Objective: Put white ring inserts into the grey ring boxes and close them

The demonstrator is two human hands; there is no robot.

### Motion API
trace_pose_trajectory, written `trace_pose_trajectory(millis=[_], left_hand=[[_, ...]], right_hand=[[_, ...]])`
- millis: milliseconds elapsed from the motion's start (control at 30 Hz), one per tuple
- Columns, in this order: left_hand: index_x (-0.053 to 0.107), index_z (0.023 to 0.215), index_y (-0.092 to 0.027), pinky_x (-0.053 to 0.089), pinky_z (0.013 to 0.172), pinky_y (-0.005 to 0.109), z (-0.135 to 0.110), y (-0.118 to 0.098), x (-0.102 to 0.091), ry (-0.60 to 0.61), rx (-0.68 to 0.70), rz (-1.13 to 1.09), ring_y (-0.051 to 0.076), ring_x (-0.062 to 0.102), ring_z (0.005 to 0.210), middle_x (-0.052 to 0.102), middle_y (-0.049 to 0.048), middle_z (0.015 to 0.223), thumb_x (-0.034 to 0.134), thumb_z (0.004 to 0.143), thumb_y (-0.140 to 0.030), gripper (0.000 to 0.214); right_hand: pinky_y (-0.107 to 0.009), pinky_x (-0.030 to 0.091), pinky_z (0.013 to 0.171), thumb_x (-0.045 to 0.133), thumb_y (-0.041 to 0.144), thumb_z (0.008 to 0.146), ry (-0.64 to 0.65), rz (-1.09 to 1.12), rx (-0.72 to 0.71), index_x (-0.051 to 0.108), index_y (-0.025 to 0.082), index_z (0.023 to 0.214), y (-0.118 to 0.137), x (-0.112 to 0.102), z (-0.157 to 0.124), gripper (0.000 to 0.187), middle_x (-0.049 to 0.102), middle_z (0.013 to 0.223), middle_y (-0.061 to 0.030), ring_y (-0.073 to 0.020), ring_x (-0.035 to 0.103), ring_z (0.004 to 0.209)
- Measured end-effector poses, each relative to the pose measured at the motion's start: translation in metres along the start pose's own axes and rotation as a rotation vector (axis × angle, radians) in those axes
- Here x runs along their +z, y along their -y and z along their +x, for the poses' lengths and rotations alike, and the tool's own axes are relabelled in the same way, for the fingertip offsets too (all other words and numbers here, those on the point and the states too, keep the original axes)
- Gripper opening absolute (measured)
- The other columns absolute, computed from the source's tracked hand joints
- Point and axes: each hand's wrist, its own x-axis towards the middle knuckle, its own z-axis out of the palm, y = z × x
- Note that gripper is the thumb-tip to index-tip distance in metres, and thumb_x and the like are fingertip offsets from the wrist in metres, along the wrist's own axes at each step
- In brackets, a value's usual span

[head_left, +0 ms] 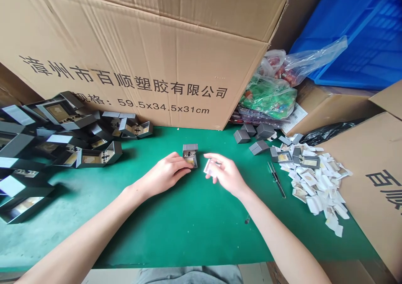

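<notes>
On the green table mat (188, 217), my left hand (166, 173) grips a small grey hinged box (190, 154) that stands open, its lid up. My right hand (224, 173) is just to the right of the box, fingers curled round a small clear packet (210, 166). The two hands are a few centimetres apart.
A heap of open grey boxes (63, 141) lies at the left. Closed grey boxes (256, 135), tweezers (276, 179) and a pile of white packets (317, 179) lie at the right. A big cardboard carton (141, 53) stands behind; another carton (373, 179) and a blue crate (361, 32) at right.
</notes>
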Motion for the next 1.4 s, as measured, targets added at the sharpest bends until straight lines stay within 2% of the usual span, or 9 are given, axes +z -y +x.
trace_pose_trajectory(millis=[167,267,367,500,633,833,1133,1300,1400], left_hand=[[0.073,0.099,-0.022,0.051,0.079,0.028,0.003,-0.015,-0.006,-0.057,-0.033,-0.149,0.017,0.066,0.091,0.074,0.0040,0.101,0.054,0.098,-0.034,0.023],[0.066,0.079,-0.019,0.045,0.061,0.027,0.006,-0.019,-0.011,-0.257,-0.278,-0.135,0.014,0.058,0.065,0.067,0.0015,0.074,0.053,0.097,-0.043,0.032],[0.060,0.088,-0.020,0.047,0.064,0.028,0.010,-0.015,-0.010,-0.381,-0.488,-0.207,0.016,0.062,0.071,0.068,0.0022,0.082,0.054,0.094,-0.050,0.031],[0.050,0.129,-0.022,0.053,0.080,0.032,0.014,-0.006,-0.003,-0.286,-0.513,-0.302,0.024,0.065,0.107,0.065,0.0092,0.131,0.055,0.093,-0.056,0.050],[0.040,0.148,-0.024,0.052,0.084,0.035,0.016,-0.006,0.003,-0.174,-0.430,-0.216,0.027,0.062,0.115,0.063,0.0106,0.138,0.053,0.093,-0.059,0.066],[0.065,0.126,-0.020,0.053,0.079,0.035,0.017,-0.008,0.005,-0.098,-0.397,-0.099,0.025,0.067,0.091,0.074,0.0090,0.108,0.050,0.096,-0.058,0.051],[0.061,0.128,-0.019,0.057,0.089,0.034,0.018,-0.019,0.006,-0.110,-0.423,-0.657,0.027,0.069,0.107,0.070,0.0098,0.128,0.055,0.094,-0.057,0.052],[0.056,0.129,-0.022,0.059,0.071,0.031,0.020,-0.034,0.006,-0.060,-0.525,-0.861,0.023,0.070,0.090,0.073,0.0075,0.108,0.052,0.094,-0.061,0.052],[0.054,0.130,-0.025,0.060,0.075,0.034,0.020,-0.042,0.008,-0.064,-0.602,-0.969,0.022,0.069,0.092,0.071,0.0053,0.106,0.050,0.094,-0.063,0.052]], right_hand=[[-0.023,0.043,0.056,0.066,0.044,0.088,-0.070,0.049,-0.029,0.068,0.018,0.102,-0.011,0.007,-0.003,0.030,0.067,0.085,-0.0034,-0.0121,0.059,0.068],[-0.025,0.046,0.061,0.070,0.045,0.086,-0.076,0.103,-0.020,0.067,0.018,0.096,-0.014,0.005,-0.005,0.028,0.067,0.084,-0.0034,-0.0146,0.062,0.074],[-0.027,0.049,0.066,0.072,0.046,0.084,-0.078,0.150,-0.030,0.067,0.019,0.093,-0.015,0.006,-0.004,0.030,0.068,0.085,-0.0037,-0.0163,0.063,0.078],[-0.028,0.050,0.068,0.075,0.049,0.081,-0.106,0.193,-0.052,0.068,0.018,0.093,-0.018,0.009,-0.003,0.033,0.069,0.086,-0.0044,-0.0175,0.065,0.080],[-0.026,0.049,0.065,0.075,0.049,0.081,-0.116,0.206,-0.063,0.066,0.019,0.090,-0.019,0.010,-0.002,0.032,0.070,0.082,-0.0028,-0.0154,0.064,0.074],[-0.023,0.047,0.052,0.077,0.049,0.078,-0.131,0.219,-0.044,0.062,0.019,0.094,-0.010,0.009,-0.003,0.038,0.072,0.082,-0.0028,-0.0136,0.065,0.065],[-0.031,0.061,0.068,0.070,0.043,0.087,-0.248,0.116,-0.263,0.068,0.019,0.098,0.002,0.016,-0.019,0.027,0.075,0.089,-0.0066,-0.0191,0.074,0.077],[-0.031,0.062,0.076,0.064,0.036,0.092,-0.339,-0.092,-0.408,0.069,0.021,0.100,-0.001,0.025,-0.024,0.017,0.077,0.096,-0.0051,-0.0185,0.074,0.083],[-0.031,0.061,0.079,0.060,0.034,0.095,-0.335,-0.182,-0.473,0.069,0.023,0.100,-0.004,0.030,-0.024,0.015,0.077,0.098,-0.0036,-0.0182,0.074,0.086]])
